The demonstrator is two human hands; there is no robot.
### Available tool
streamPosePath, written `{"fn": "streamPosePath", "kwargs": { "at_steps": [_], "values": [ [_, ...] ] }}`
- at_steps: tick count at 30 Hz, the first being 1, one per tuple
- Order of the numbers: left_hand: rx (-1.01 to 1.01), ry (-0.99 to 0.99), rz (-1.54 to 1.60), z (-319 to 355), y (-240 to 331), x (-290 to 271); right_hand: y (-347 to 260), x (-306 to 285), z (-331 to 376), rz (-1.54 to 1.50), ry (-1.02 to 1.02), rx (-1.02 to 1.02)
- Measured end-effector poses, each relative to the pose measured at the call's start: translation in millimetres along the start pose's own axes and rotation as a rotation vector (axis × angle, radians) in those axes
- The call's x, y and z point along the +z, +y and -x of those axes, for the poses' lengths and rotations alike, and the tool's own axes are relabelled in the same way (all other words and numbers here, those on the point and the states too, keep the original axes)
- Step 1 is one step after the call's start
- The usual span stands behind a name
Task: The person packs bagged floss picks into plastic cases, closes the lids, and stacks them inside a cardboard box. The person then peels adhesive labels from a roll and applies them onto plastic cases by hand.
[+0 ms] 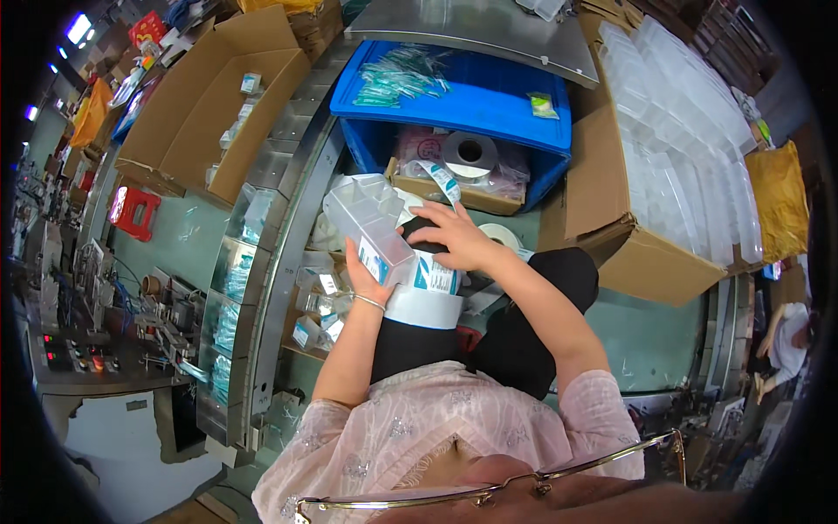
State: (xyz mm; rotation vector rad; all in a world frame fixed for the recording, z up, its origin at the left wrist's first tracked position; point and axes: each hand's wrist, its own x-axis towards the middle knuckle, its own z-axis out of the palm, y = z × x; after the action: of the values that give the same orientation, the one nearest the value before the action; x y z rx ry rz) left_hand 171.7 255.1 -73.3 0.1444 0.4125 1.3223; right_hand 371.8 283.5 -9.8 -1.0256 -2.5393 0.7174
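My left hand (367, 281) grips a clear plastic box (365, 212) with inner dividers, tilted over my lap. A white and blue label (374, 260) shows on its side close to my fingers. My right hand (458, 240) is just right of the box, palm down, with its fingers apart. Beneath it a strip of white and blue labels (434, 273) lies over my thigh, above a white band (423, 308). Another label (441, 181) is at the tip of one right finger; whether it is stuck there I cannot tell.
Ahead stands a blue bin (454, 113) on its side, with teal packets (401, 77) on top and a label roll (470, 155) inside. A carton of clear boxes (672, 210) is at right. Small labelled boxes (319, 323) lie left. Beyond the metal conveyor rail (284, 227) is an open carton (205, 105).
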Motion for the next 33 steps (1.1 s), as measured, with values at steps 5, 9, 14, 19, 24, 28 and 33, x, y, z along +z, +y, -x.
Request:
{"fn": "streamPosePath", "kwargs": {
  "at_steps": [5, 9, 14, 19, 24, 28, 33],
  "values": [
    [-0.003, 0.091, 0.041, 0.7, -7.0, 10.9, 6.1, 6.9, 12.8, -0.070, 0.020, 0.016],
    [-0.034, 0.005, 0.082, -2.8, -10.8, 2.6, 2.9, 12.6, 21.4, 0.030, 0.173, -0.102],
    [-0.047, 0.001, 0.058, -6.6, -14.0, -0.6, -12.6, 22.1, 89.2, -0.145, 0.556, -0.045],
    [-0.085, 0.056, 0.029, -9.0, -5.4, -5.6, -36.8, 38.3, 152.3, -0.734, 1.041, 0.213],
    [-0.114, -0.290, 0.004, 2.9, 7.5, 14.9, -60.5, 28.9, 137.9, -0.875, 1.091, 0.170],
    [-0.249, -0.384, 0.180, 20.1, -1.8, 46.1, -94.5, 20.8, 77.0, -1.187, 1.151, 0.161],
    [-0.131, -0.262, -0.092, 40.8, -19.2, 64.1, -115.0, 41.4, 35.7, -1.336, 0.936, 0.080]
  ]
}}
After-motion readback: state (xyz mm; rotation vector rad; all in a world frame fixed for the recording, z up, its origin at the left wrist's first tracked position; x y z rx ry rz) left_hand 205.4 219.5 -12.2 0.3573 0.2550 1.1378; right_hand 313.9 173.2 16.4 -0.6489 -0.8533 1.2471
